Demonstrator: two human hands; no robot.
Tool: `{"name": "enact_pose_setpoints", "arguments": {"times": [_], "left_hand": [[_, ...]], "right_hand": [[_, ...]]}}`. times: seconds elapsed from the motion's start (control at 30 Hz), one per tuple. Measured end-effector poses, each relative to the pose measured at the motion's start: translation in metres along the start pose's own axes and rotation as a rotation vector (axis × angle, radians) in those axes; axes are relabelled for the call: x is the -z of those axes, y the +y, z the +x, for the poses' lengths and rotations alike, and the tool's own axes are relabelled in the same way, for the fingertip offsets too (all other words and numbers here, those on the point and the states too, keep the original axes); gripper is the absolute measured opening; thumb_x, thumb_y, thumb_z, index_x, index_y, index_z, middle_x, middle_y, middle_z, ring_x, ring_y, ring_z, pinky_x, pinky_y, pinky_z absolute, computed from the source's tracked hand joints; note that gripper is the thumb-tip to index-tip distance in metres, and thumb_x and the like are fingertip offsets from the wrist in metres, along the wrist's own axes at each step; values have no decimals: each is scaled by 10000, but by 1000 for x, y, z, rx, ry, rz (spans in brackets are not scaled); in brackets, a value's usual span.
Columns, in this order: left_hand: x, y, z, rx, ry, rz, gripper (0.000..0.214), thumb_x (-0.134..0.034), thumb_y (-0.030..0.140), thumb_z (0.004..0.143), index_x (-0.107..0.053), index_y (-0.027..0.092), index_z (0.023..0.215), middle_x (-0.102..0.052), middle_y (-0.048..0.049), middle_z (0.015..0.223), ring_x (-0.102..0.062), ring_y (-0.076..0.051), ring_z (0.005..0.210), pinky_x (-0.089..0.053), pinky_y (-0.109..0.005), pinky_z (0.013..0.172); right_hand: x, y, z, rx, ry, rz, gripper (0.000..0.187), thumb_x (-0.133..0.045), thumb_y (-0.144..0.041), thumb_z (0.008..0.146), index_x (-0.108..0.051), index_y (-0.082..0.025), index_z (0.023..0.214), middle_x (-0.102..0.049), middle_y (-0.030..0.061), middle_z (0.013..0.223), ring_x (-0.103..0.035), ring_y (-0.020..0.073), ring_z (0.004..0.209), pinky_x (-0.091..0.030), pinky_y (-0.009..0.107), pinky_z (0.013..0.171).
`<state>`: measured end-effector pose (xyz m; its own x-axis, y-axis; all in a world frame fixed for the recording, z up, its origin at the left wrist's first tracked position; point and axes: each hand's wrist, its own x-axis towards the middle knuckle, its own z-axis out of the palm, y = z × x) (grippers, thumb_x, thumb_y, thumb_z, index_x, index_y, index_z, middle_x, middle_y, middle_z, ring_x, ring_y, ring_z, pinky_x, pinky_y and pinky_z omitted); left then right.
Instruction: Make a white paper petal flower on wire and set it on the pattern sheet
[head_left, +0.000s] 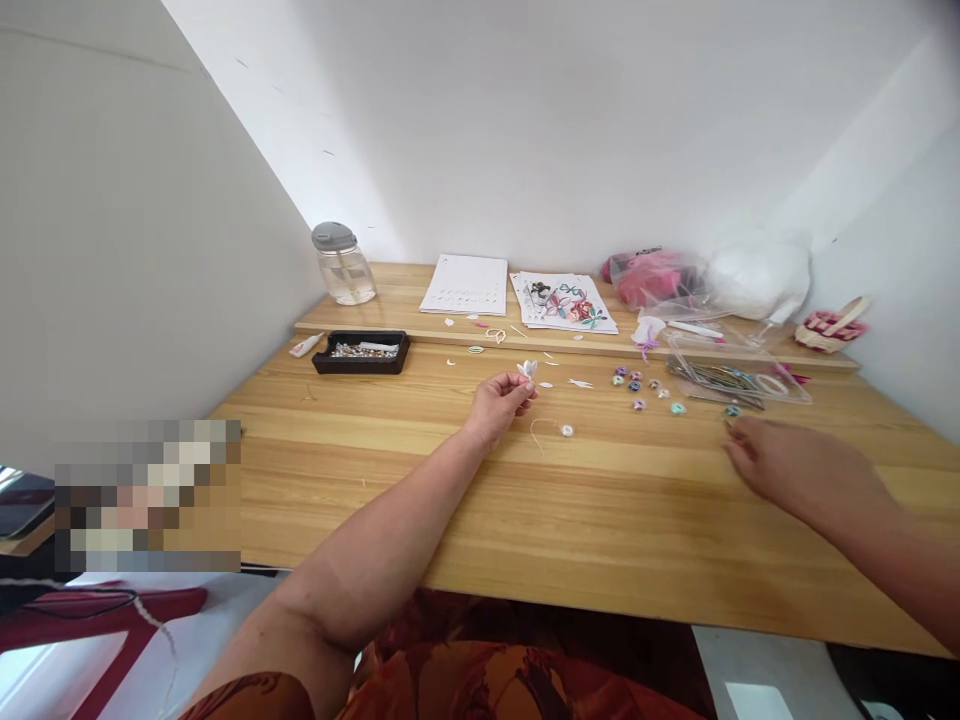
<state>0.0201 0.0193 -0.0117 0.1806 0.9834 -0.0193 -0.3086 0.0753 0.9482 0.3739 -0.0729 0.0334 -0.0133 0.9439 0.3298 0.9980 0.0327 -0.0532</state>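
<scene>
White flower (528, 369) in hand, loose thread (533, 434) a snag risk

Left hand (496, 408): fingers pinched narrow on the white flower, near mid-surface (592, 530). Over-squeezing could crease its thin-looking petals. Right hand (784, 460) blurred beside bobbins (678, 408); can't tell what it grips. Thread curls beside white spool (567, 431); a dragging wrist could tangle it. Bobbins small, round, could roll. Beyond: clear plastic-looking tray (793, 394), smooth wood grain.
</scene>
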Motion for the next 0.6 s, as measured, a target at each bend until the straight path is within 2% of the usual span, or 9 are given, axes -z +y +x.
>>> {"name": "enact_pose_setpoints", "arguments": {"times": [0.03, 0.1, 0.2, 0.27, 0.33, 0.43, 0.6], "left_hand": [[0, -1, 0, -5, 2, 7, 405, -793, 451, 605, -591, 142, 773, -639, -14, 721, -522, -62, 582, -401, -196, 570], [0, -2, 1, -14, -4, 26, 396, -784, 448, 619, -593, 141, 779, -640, -17, 726, -522, -63, 586, -405, -192, 564], [0, -2, 0, -37, -30, 66, 393, -784, 450, 624, -589, 142, 770, -617, -14, 722, -546, -81, 626, -439, -199, 572], [-1, -3, -2, -36, -62, 81, 398, -792, 449, 617, -585, 141, 761, -598, -14, 738, -577, -106, 690, -485, -221, 609], [-3, -4, -3, -14, -113, 84, 399, -799, 440, 615, -581, 138, 758, -599, -22, 782, -594, -123, 752, -519, -246, 657], [-4, -7, -5, 26, -223, 87, 388, -797, 417, 631, -556, 139, 757, -610, -26, 816, -596, -115, 771, -531, -248, 695], [-5, -13, -6, 98, -382, 148, 346, -732, 402, 714, -512, 152, 811, -622, -21, 723, -627, -117, 684, -513, -230, 636]], "right_hand": [[0, -21, 3, 67, -69, -5, 181, -593, -350, 806, -606, -238, 666, -639, 88, 633, -556, 219, 530, -294, 338, 520], [-4, -66, 10, 203, -172, 115, 172, -534, -358, 863, -643, -232, 822, -698, 62, 798, -626, 218, 702, -386, 332, 609], [-19, -124, 20, 192, -221, 234, 216, -566, -377, 860, -648, -213, 973, -715, 45, 874, -639, 203, 751, -431, 313, 658], [-32, -148, 24, 184, -220, 305, 285, -605, -388, 845, -634, -206, 1063, -714, 45, 920, -642, 196, 757, -443, 305, 664], [-43, -160, 26, 209, -204, 342, 235, -614, -344, 843, -637, -200, 1028, -708, 48, 932, -643, 197, 789, -448, 302, 685], [-54, -162, 23, 256, -165, 395, 122, -583, -273, 862, -642, -199, 940, -694, 40, 871, -637, 192, 775, -450, 298, 693], [-52, -154, 16, 289, -31, 516, 167, -585, -295, 875, -641, -202, 1001, -688, 40, 887, -637, 183, 790, -471, 297, 731]]}}
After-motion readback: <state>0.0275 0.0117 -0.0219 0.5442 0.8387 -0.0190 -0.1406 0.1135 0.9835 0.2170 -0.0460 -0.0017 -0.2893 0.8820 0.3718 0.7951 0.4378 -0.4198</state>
